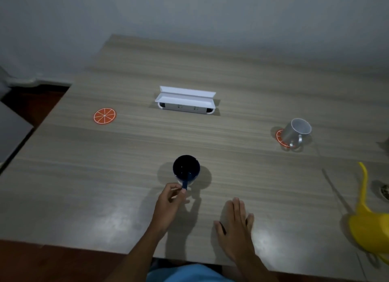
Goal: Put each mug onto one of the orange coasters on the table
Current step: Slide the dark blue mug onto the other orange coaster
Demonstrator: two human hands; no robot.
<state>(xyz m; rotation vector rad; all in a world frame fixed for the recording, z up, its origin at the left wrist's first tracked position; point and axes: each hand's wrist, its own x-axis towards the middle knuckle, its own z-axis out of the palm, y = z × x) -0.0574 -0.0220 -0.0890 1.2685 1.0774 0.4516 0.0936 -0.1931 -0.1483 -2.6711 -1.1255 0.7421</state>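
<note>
The left hand (170, 199) pinches with its fingers (182, 190) the handle of the dark blue ceramic mug (186, 169), upright mid-surface, likely rigid, weighty, breakable, while the right hand (235, 225) rests flat, fingers together.

No readable text, labels, brands or numbers appear anywhere; small marks on the white box (186, 108) are too blurred.

I see a grey wood-grain table (231, 75). On it: a dark blue mug (186, 169) near the front, a bare orange coaster (104, 115) far left, a silver mug (296, 132) on another coaster (280, 137) at right, a white box (186, 101) mid-table, and something yellow (367, 222), perhaps plastic, at the right edge.
</note>
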